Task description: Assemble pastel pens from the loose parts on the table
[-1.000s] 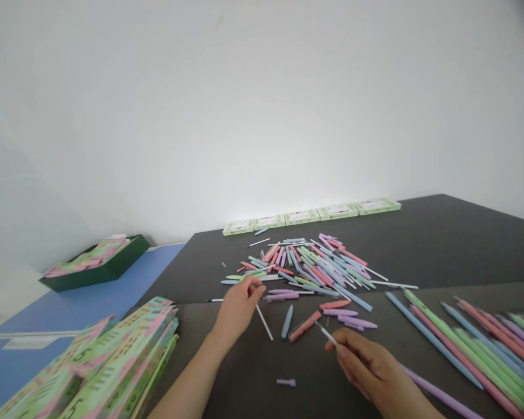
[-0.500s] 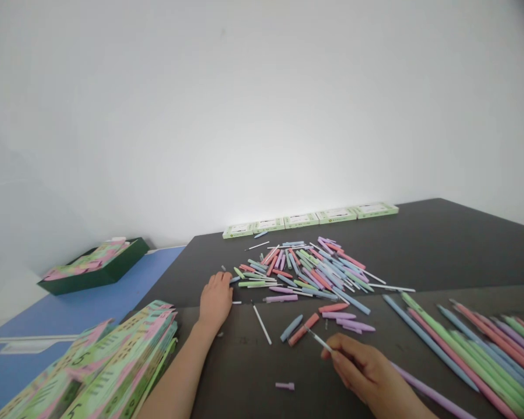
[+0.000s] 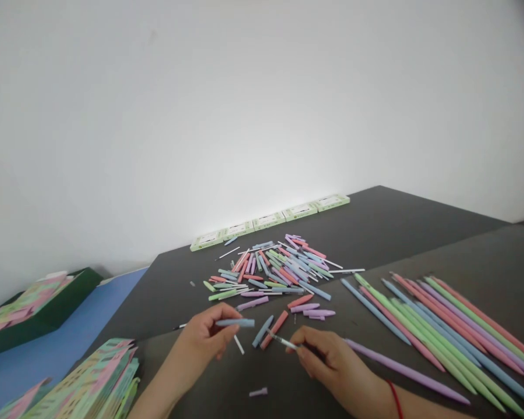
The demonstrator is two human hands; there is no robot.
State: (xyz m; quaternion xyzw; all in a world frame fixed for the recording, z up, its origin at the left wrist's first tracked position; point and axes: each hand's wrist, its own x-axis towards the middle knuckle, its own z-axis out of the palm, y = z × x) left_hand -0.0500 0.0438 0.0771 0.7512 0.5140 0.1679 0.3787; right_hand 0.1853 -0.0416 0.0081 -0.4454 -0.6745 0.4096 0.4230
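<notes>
My left hand (image 3: 207, 334) pinches a short blue pen piece (image 3: 236, 322), tapered at one end, and holds it level above the dark table. My right hand (image 3: 321, 352) grips a thin white pen refill (image 3: 283, 341) with its tip pointing up and left, toward the other hand. The two pieces are apart. Beneath and between the hands lie a blue pen part (image 3: 262, 331) and a red pen part (image 3: 274, 330). Closer to me is a small purple piece (image 3: 258, 392).
A heap of pastel pen parts and refills (image 3: 283, 267) covers the middle of the table (image 3: 419, 233). Long pens (image 3: 436, 331) lie in a row at right. Flat boxes (image 3: 268, 220) line the wall. Printed packs (image 3: 87, 378) and a green box (image 3: 43, 311) are at left.
My left hand has come back from the heap's left edge, now with the blue pen piece in its fingers. The view has turned to the right; my right hand still holds the refill.
</notes>
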